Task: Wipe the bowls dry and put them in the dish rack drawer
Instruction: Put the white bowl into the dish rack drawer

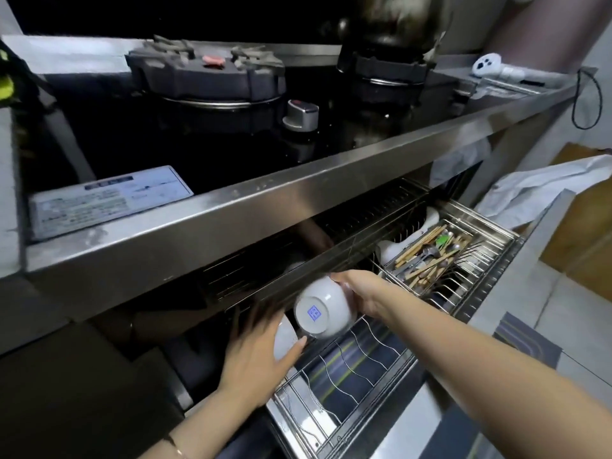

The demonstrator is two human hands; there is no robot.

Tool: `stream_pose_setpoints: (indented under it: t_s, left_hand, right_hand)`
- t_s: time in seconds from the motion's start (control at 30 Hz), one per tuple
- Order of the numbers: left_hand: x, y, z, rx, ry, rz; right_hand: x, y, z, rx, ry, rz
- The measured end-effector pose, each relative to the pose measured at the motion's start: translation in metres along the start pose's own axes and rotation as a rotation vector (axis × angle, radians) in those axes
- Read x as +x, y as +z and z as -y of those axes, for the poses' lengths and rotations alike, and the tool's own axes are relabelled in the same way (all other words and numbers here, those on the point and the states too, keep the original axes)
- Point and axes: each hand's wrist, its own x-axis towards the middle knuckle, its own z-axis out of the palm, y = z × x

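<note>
Kitchen, steel worktop [298,180] with a black glass hob [165,144] set into it. Two burners: the left burner [205,77] is bare, a dark pot [397,21] sits on the right one. Silver knob [301,115] between them. White sticker [109,200] on the hob's near left corner, with printed lines and a blue header too small to read.

Below the worktop edge the drawer [493,270] is pulled out, with a wire rack [351,362] inside. Right hand [364,294] grasps a white bowl [326,309] by the rim, over the rack's left part. It is tipped on its side, base toward the camera. Blue square mark [314,313] on the base, characters not legible. Left hand [255,352], motion-blurred, grips a second bowl [284,339], thumb on its lower edge, fingers over the top. This one is just left of the first, at the rack's left end, partly hidden behind the hand. Whether the two bowls touch, cannot tell.

Cutlery basket [397,279] in the drawer's right part, full of chopsticks [424,240] and metal spoons. White dish [390,248] just behind the basket, deeper in the drawer. White cloth [536,190] lies at far right, beyond the drawer's end.
</note>
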Motion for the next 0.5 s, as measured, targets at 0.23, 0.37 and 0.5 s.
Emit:
stream_pose_setpoints:
  t_s: [0.23, 0.37, 0.5]
  left_hand:
    - [-0.001, 0.010, 0.002, 0.065, -0.017, -0.033]
    - [-0.003, 0.011, 0.001, 0.073, -0.029, -0.043]
    - [-0.004, 0.015, 0.001, 0.088, -0.019, -0.065]
  right_hand:
    - [0.045, 0.019, -0.012, 0.048, 0.052, 0.009]
    - [0.046, 0.026, -0.015, 0.052, 0.113, 0.020]
    - [0.046, 0.032, -0.024, 0.051, 0.114, 0.076]
